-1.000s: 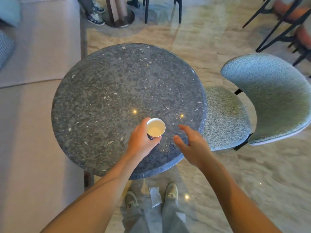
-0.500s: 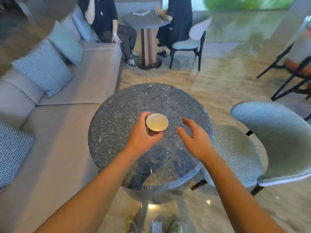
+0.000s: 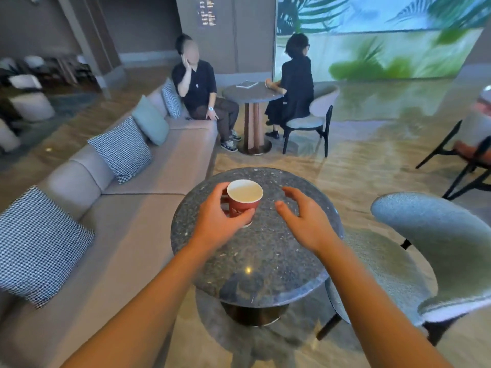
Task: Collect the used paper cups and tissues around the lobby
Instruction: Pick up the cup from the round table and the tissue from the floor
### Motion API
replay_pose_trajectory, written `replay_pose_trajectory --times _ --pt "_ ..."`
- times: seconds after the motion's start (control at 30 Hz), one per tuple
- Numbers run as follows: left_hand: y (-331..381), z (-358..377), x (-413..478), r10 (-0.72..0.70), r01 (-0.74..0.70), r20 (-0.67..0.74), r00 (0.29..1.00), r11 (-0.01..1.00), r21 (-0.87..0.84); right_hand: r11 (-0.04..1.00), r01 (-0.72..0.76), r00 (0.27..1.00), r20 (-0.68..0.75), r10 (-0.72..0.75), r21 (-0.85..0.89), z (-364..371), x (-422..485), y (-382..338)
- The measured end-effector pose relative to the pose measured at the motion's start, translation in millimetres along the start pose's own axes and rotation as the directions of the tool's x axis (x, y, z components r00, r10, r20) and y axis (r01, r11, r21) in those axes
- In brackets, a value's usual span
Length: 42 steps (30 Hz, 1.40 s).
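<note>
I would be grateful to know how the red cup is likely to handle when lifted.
The cup looks like thin paper, so the left hand could probably dent it by squeezing. Its inside seems empty, so it is likely light. With no lid, any dregs might spill if tilted.

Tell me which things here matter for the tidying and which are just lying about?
For the job: red paper cup, gripped by the left hand; right hand, open beside it.
Just there: near round table, sofa, checked cushion, grey chair, far table, seated people.
</note>
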<state>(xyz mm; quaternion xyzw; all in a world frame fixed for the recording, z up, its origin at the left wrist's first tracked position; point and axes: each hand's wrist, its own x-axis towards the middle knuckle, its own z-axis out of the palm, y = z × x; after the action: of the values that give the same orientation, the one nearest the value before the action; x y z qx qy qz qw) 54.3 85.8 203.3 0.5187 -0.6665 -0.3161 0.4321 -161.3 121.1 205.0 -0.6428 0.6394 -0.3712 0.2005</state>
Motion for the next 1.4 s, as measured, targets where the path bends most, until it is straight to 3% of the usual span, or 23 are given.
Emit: replay_pose_trajectory --times 0.27,0.5,0.7,0.83,1.07,1.17,1.4 --pt "-26 -40 -99 0.007 -0.002 0.088 0.996 0.998 -0.061 0.993 -0.108 0.994 -0.008 0.108 -0.042 35 -108 -36" --pt "-87 -70 -232 -0.147 0.147 0.134 0.980 0.989 0.009 0.976 -0.203 0.961 0.177 0.214 -0.075 93 -225 -46" --pt "-102 -81 -291 -0.287 0.284 0.090 0.954 0.958 0.048 0.981 -0.181 0.946 0.259 0.195 -0.076 111 -263 -41" --pt "-120 -61 -337 -0.417 0.412 0.073 0.906 0.908 0.078 0.980 -0.192 0.916 0.348 0.201 -0.061 134 -292 -8" --pt "-189 -4 -428 -0.593 0.586 0.063 0.802 0.804 0.103 0.935 -0.334 0.810 0.471 0.350 -0.119 190 -361 86" --pt "-214 13 -447 -0.623 0.615 0.080 0.778 0.782 0.104 0.900 -0.410 0.762 0.486 0.427 -0.148 204 -381 114" --pt "-302 51 -461 -0.607 0.596 0.144 0.781 0.795 0.113 0.893 -0.417 0.767 0.461 0.446 -0.168 260 -401 191"
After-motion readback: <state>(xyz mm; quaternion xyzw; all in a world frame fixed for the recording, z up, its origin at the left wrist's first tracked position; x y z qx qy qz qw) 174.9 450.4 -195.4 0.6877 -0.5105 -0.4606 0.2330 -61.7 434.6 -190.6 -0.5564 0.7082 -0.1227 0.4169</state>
